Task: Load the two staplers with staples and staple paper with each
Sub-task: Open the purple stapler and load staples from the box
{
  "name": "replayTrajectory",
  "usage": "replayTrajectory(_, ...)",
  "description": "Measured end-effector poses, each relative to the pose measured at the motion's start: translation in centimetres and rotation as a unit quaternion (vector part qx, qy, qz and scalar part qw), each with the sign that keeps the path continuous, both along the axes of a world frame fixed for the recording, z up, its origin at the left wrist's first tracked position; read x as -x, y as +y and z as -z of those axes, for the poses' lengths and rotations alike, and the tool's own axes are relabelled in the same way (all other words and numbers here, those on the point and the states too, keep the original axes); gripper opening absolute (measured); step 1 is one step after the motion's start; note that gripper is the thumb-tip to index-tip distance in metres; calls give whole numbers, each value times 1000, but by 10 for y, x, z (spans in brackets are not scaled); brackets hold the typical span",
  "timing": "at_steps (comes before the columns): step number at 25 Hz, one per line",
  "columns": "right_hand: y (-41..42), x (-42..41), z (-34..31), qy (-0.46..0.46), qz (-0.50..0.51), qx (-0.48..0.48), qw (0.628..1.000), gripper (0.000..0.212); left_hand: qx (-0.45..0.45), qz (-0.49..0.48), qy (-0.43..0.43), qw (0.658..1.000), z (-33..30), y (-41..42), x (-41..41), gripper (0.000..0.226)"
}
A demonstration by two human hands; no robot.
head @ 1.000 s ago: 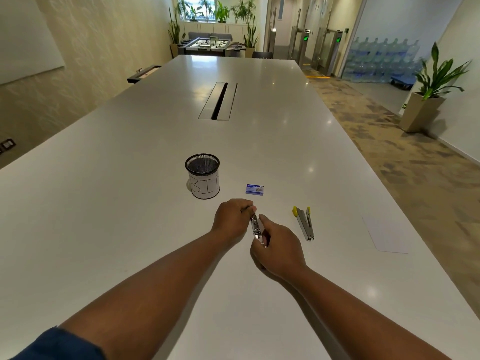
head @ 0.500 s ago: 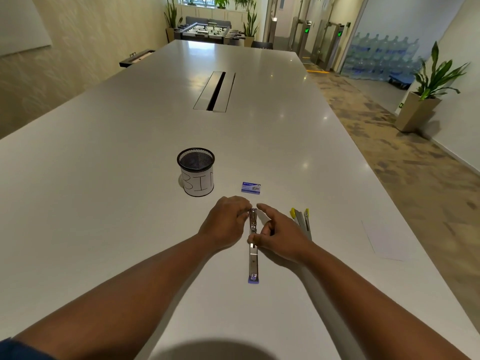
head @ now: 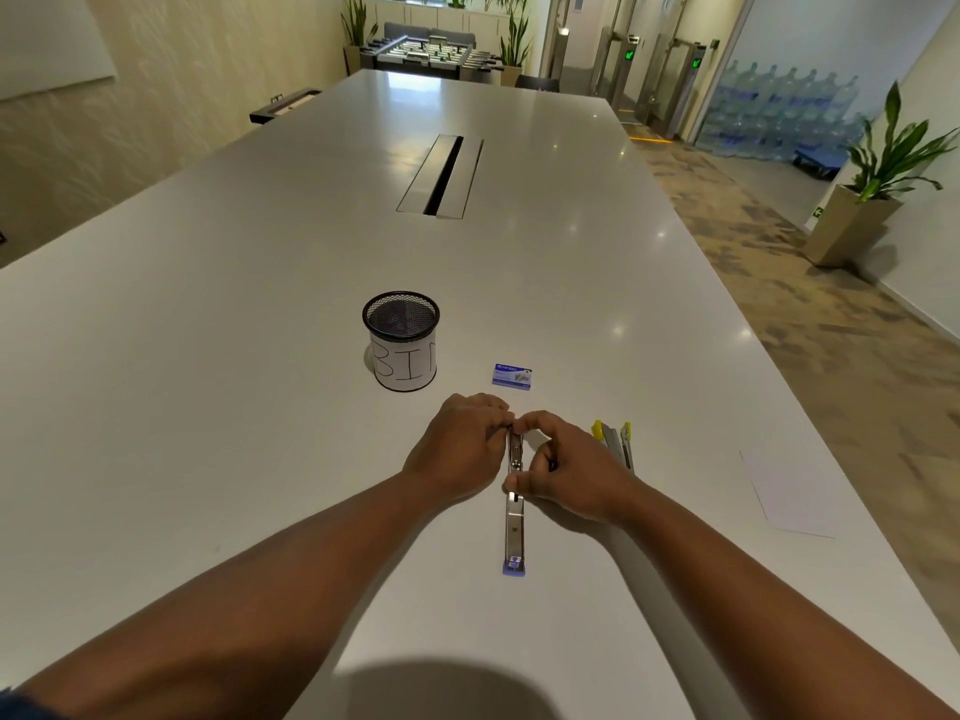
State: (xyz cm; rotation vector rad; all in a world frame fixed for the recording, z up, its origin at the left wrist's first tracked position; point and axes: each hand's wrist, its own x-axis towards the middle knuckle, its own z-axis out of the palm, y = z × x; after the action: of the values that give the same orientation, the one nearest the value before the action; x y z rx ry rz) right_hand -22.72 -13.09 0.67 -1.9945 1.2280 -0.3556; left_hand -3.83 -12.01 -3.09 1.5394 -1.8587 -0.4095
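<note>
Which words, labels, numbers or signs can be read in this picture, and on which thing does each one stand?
"BIN": handwritten on the white paper wrap of the round black mesh cup.
Small blue cardboard staple box: it bears print, too small to read.
Green lit signs on the entrance gates: symbols only, no readable text.
Opened silver stapler with blue end and closed yellow-tipped grey stapler: no readable marking.

counter (head: 260, 314): long, white, glossy, cable slot (head: 441, 176) | floor: brown patterned carpet (head: 831, 324) | far end: foosball table (head: 431, 52), potted plants | right: stacked water bottles (head: 779, 111)
</note>
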Motion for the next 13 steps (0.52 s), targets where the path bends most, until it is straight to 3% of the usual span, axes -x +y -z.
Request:
replayTrajectory(4, 6, 3, 5, -40, 11, 17, 999, 40, 4, 2, -5, 1000, -1, 1, 1, 29)
replayTrajectory(8, 15, 4, 8, -101, 32, 30, 994, 38, 5, 2, -8, 1000, -2, 1, 2, 27)
replayTrajectory(13, 28, 4, 12, -107, 72, 83, 988, 36, 8, 13, -6, 1000, -3, 2, 2, 25)
